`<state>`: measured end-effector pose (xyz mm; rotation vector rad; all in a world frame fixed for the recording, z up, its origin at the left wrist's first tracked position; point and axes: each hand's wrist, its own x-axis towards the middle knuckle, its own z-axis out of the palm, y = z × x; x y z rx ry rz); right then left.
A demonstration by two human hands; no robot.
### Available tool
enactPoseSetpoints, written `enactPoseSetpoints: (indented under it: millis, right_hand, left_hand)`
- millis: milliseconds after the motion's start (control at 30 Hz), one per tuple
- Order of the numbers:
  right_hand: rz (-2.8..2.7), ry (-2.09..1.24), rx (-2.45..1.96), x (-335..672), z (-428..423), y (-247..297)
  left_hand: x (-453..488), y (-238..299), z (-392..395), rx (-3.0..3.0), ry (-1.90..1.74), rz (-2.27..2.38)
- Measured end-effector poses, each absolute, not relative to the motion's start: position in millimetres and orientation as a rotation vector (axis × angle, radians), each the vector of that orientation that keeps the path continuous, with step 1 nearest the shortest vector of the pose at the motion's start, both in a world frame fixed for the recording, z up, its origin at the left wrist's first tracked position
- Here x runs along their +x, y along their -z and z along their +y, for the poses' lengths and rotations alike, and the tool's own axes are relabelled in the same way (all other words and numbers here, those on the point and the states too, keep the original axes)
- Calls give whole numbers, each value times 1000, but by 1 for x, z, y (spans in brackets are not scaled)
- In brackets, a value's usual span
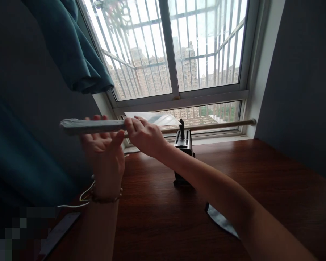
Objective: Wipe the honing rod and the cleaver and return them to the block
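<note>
A long pale grey bar-shaped thing point(95, 127), perhaps wrapped, is held level in the air; its kind is not clear. My right hand point(145, 136) is closed round its right end. Beyond that hand juts a thin white, partly see-through pointed sheet point(157, 117); whether it belongs to the bar I cannot tell. My left hand point(104, 148), a beaded bracelet at its wrist, is turned palm up with fingers spread. Its fingertips show above the bar, which crosses in front of them; a firm grip is not visible.
On the brown wooden table point(146, 214) stands a black slotted block point(183, 145) with a black handle sticking up, partly behind my right forearm. A dark-edged curved piece point(222, 221) lies nearby. A rail point(220, 125) crosses the window; a teal curtain point(78, 69) and white cable point(76, 205) are left.
</note>
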<state>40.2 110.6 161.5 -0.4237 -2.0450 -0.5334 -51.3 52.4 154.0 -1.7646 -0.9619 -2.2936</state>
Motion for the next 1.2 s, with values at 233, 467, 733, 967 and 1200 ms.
enactPoseSetpoints:
  millis: [233, 467, 733, 967, 1200]
  right_hand:
    - [-2004, 282, -468, 37, 126, -151]
    - [-1992, 108, -416, 62, 105, -99]
    - [-1876, -143, -594, 46, 121, -83]
    - [-1874, -194, -615, 26, 125, -79]
    - [-1859, -267, -675, 23, 125, -72]
  left_hand:
    - [-31, -170, 91, -1619, 2939, -355]
    - [-44, -184, 114, -1741, 2673, -353]
    - [-45, -175, 135, -2010, 2685, -370]
    - [-32, -160, 138, -2114, 2681, -408]
    - [-24, -150, 139, -2054, 2648, -637]
